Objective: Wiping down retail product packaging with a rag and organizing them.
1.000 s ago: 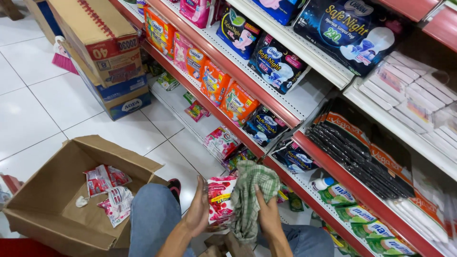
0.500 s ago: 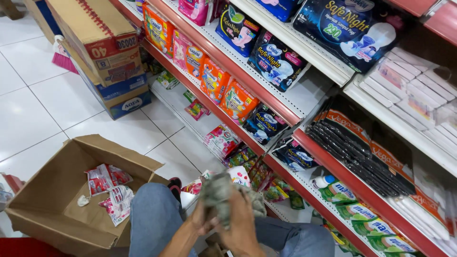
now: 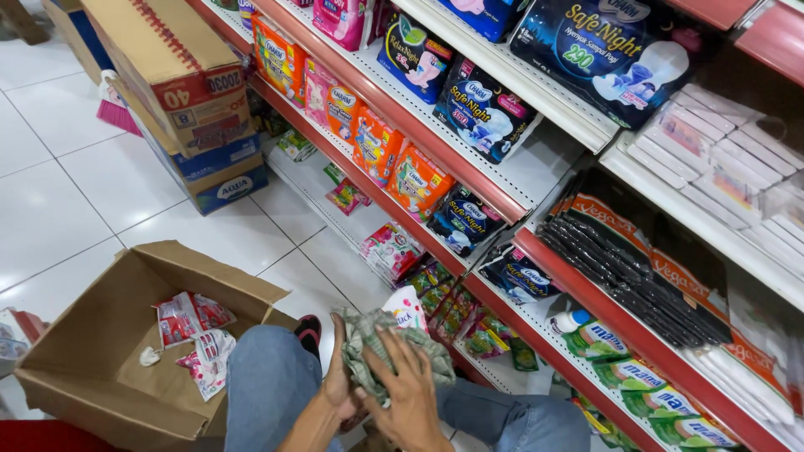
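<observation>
Red-edged shelves (image 3: pixel 469 180) packed with colourful packets fill the right and far side, crowding the hands. An open cardboard box (image 3: pixel 100 351) with a few packets sits near left; stacked cartons (image 3: pixel 180 100) stand far left. White floor tiles (image 3: pixel 92 192) between them give open room. Near centre, over the knees, a crumpled green-grey checked cloth (image 3: pixel 394 343) is pressed between the left hand (image 3: pixel 339 381) beneath and the right hand (image 3: pixel 410 389), fingers spread, on top.

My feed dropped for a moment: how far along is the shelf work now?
Done: packets line the upper shelves. In hand: both hands, left hand and right hand, press a green checked cloth around a white packet. Left: a few red-and-white packets lie in the open cardboard box.
</observation>
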